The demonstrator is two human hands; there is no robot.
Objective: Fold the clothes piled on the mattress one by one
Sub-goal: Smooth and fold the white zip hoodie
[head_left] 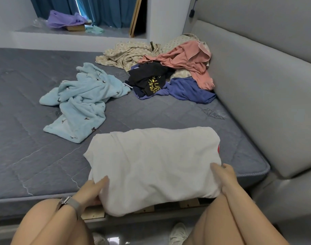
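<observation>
A white garment [154,165] lies folded into a rough rectangle at the near edge of the grey mattress [27,121], its front part hanging over the edge. My left hand [92,190] grips its near left side, thumb on top. My right hand [223,175] holds its near right corner, where a bit of red print shows. Farther back lie a light blue fleece piece [80,101], crumpled, and a pile against the headboard: black garment with yellow print [149,80], blue garment [190,91], pink garment [188,59], beige patterned cloth [128,53].
A grey padded headboard [257,85] runs along the right side. Behind the mattress a white ledge [62,35] carries a purple bag and small items before teal curtains. Wooden slats show under the mattress edge. My shoes are on the floor below.
</observation>
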